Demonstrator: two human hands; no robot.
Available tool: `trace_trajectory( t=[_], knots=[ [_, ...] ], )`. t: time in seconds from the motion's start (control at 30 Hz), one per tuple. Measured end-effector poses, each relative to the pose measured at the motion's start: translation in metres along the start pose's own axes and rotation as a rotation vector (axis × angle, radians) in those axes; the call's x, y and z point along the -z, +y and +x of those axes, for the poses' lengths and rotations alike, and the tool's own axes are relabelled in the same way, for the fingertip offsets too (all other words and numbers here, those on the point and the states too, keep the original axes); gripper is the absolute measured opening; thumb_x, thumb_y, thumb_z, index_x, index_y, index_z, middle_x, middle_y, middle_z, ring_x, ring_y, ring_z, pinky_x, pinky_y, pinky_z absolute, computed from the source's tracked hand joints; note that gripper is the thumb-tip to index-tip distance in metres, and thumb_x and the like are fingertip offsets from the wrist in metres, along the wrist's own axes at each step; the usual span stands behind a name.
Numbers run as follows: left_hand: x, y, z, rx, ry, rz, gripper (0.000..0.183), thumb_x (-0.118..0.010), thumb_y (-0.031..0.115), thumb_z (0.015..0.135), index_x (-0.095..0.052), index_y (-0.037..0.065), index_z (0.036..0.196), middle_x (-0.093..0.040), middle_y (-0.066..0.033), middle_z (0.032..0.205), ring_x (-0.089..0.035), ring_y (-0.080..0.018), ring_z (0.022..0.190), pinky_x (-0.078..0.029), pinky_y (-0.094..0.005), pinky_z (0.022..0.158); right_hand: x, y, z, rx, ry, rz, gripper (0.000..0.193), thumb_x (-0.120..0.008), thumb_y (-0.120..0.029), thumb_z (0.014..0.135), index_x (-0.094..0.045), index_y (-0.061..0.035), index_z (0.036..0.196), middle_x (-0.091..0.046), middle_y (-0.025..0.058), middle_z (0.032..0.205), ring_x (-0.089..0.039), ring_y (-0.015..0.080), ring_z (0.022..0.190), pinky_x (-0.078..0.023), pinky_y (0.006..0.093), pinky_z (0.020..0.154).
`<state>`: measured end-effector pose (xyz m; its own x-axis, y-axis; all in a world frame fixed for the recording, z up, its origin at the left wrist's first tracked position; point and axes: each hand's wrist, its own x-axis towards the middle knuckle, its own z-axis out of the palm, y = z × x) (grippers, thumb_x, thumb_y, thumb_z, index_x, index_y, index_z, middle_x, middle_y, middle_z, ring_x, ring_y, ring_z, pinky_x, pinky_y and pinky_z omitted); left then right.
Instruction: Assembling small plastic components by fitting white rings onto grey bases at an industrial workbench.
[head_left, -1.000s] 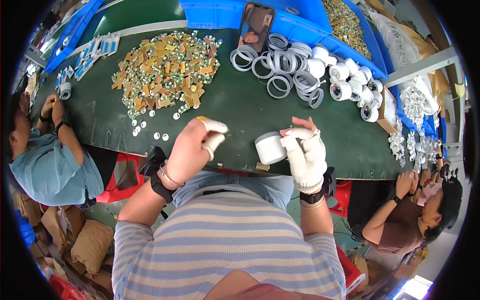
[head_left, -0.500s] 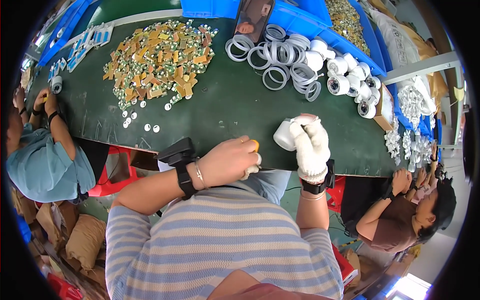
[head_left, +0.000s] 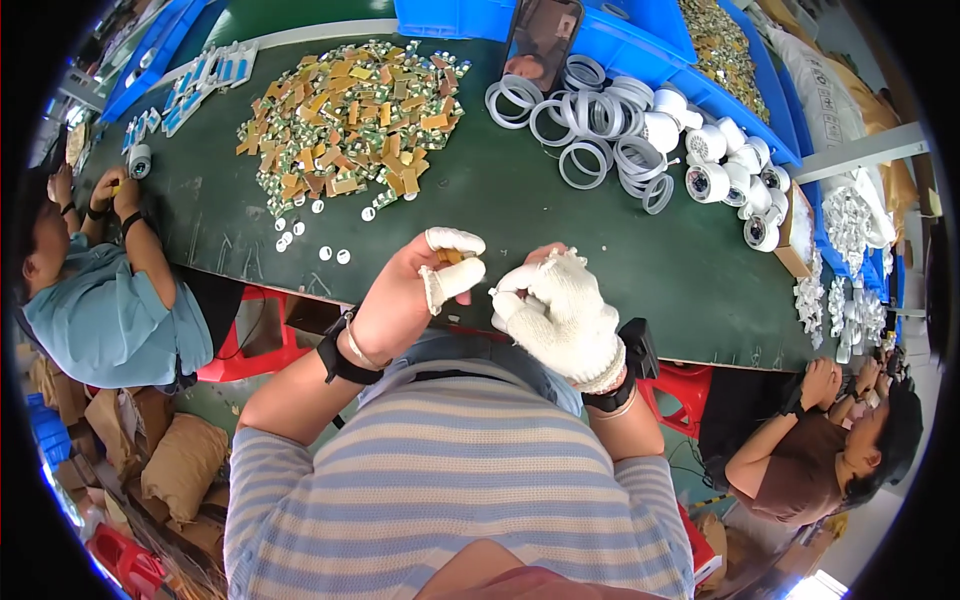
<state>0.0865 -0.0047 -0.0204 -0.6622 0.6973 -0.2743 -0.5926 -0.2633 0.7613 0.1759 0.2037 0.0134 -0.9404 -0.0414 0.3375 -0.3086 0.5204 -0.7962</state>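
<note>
So both hands are up over the near edge of a dark green tabletop point(head_left: 700, 300), pretty close together but not touching. The left hand point(head_left: 410, 285) has bare skin on the back and white covers on the thumb and index finger. Those two tips are close to each other, and a yellow-brown bit point(head_left: 450, 257) shows between them. It's too small for me to say if that grip is really pinching it or if it's something worn on another finger. The right hand point(head_left: 562, 315) is in a white knit glove, fingers curled in together, and honestly I can't tell if that grip is around anything.

Past the left hand there's a big spread of little circuit boards point(head_left: 350, 120), with a few white discs point(head_left: 326, 254) lying on the near side of it. Farther up on the right, a heap of grey rings point(head_left: 601, 112) sits next to a bunch of white camera heads point(head_left: 708, 182). A phone point(head_left: 540, 45) is propped up by a blue bin point(head_left: 455, 18). One co-worker in a teal shirt point(head_left: 110, 320) sits over on the left, another in a brown shirt point(head_left: 800, 480) on the right.
</note>
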Motion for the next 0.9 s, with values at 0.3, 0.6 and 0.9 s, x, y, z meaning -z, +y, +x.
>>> trace_trajectory(
  t=[0.3,0.6,0.9],
  knots=[
    [0.003,0.016,-0.014,0.067,-0.060,0.282,0.023,-0.068,-0.002,0.100,-0.062,0.004,0.121,-0.072,-0.0109,0.112,-0.075,-0.0200,0.100,-0.061,-0.0331,0.090,-0.001,-0.004,0.006,-0.007,-0.020,-0.133,0.014,-0.078,-0.007,0.079,-0.068,-0.0126,0.087,-0.062,0.0063,0.077,-0.061,0.0307,0.077,-0.045,0.0449,0.071],
    [0.000,0.014,-0.020,0.096,-0.057,0.637,0.030,-0.073,0.000,0.097,-0.060,0.002,0.124,-0.072,-0.0067,0.113,-0.071,-0.0141,0.102,-0.058,-0.0295,0.090,0.005,-0.006,0.008,0.025,-0.051,-0.149,0.015,-0.079,-0.006,0.076,-0.070,-0.0109,0.088,-0.061,0.0076,0.080,-0.061,0.0294,0.078,-0.045,0.0420,0.069],
    [-0.004,0.013,-0.021,0.097,-0.089,0.475,0.024,-0.071,0.001,0.099,-0.060,0.002,0.120,-0.071,-0.0076,0.115,-0.071,-0.0158,0.106,-0.059,-0.0302,0.090,0.009,-0.006,0.010,0.075,-0.084,-0.152,0.016,-0.079,-0.005,0.073,-0.070,-0.0112,0.083,-0.062,0.0075,0.080,-0.063,0.0301,0.079,-0.047,0.0413,0.070]
  ],
)
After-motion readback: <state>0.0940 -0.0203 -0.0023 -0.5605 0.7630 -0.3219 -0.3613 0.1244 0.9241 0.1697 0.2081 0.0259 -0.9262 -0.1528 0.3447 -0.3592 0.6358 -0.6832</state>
